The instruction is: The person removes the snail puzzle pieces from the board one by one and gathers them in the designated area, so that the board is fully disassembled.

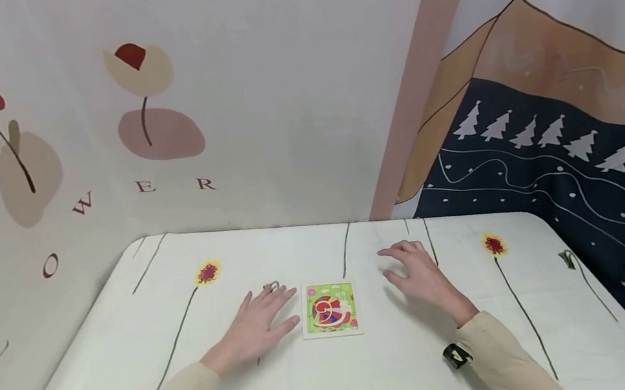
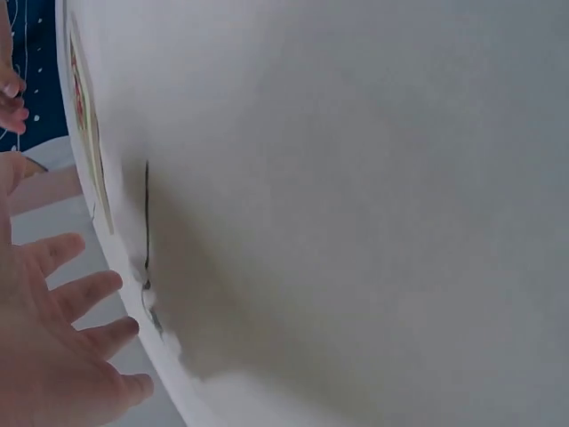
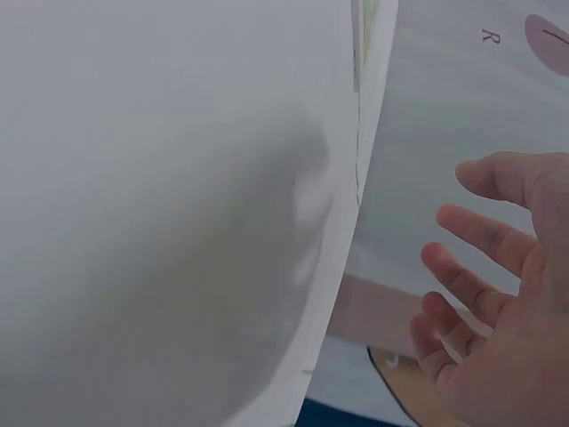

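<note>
A small square puzzle board (image 1: pixel 330 310) lies flat on the white table, its picture a red and blue snail on a green ground inside a pale frame. Just left of it is my left hand (image 1: pixel 255 329), fingers spread and raised over the cloth, fingertips close to the board's left edge. My right hand (image 1: pixel 419 276) hovers to the right of the board with fingers loosely bent and nothing in them. The left wrist view shows the left hand (image 2: pixel 62 329) empty, the board (image 2: pixel 84 124) edge-on beyond it. In the right wrist view the right hand (image 3: pixel 489 276) holds nothing.
The white tablecloth (image 1: pixel 324 388) is printed with flowers on long stems. A pale curtain (image 1: pixel 277 95) with flower prints and letters hangs behind the table, and a dark fabric with white trees (image 1: pixel 553 152) hangs at the right. Both sleeves carry a dark wrist device (image 1: pixel 456 355).
</note>
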Motion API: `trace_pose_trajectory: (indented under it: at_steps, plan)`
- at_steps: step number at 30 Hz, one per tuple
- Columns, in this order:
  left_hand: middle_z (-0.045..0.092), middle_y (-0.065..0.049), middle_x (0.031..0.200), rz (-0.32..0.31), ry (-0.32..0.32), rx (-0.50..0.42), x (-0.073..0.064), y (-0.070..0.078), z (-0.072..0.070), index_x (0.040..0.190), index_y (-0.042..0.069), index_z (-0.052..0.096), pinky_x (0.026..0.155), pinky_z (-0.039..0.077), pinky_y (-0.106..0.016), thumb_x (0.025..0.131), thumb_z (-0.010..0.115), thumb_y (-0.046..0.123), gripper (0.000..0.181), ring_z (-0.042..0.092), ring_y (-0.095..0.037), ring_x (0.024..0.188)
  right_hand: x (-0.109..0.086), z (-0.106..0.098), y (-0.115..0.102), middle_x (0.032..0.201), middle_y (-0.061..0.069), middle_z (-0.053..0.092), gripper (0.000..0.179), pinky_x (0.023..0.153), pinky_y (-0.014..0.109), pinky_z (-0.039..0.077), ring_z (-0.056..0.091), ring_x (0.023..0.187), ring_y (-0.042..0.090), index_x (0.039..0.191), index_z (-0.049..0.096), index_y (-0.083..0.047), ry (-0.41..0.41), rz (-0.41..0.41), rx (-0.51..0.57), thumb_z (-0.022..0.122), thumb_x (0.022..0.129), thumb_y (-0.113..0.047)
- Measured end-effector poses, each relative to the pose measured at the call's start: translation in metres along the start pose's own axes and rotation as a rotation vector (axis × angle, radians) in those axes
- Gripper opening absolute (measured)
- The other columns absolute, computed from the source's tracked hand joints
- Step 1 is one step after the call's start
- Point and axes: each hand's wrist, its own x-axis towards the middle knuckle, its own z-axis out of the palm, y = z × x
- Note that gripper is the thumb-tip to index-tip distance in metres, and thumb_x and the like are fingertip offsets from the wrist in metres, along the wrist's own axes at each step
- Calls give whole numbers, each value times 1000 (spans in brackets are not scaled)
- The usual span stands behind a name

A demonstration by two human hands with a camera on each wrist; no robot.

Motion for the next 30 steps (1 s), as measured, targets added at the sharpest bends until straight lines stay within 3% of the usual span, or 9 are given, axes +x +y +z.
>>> trace_pose_trajectory:
  at_steps: [10,19,25,30]
  plan:
    - [36,-14,150,36,-40,-18,6,7,11,144,8,44,107,12,-62,97,49,47,62,22,-43,139,14,15,-19,108,11,61,28,86,46,41,48,103,32,112,69,-3,-48,1,62,71,84,-7]
    - [33,-17,151,71,-35,40,3,13,16,145,4,41,107,12,-62,96,55,38,61,20,-47,138,22,29,-38,106,9,63,23,87,43,42,50,103,28,108,70,-3,-130,1,113,70,86,-6]
    - [33,-19,151,85,-33,47,3,13,15,145,3,40,107,12,-62,96,56,37,62,20,-48,138,29,37,-47,100,12,64,21,83,43,42,54,97,29,108,69,0,-204,-23,169,66,88,-6]
    - [32,-18,152,87,-40,42,3,11,15,146,4,39,107,13,-62,96,55,38,63,19,-47,138,35,48,-51,95,6,63,20,78,36,46,58,89,21,109,68,0,-295,-22,200,63,91,-7]
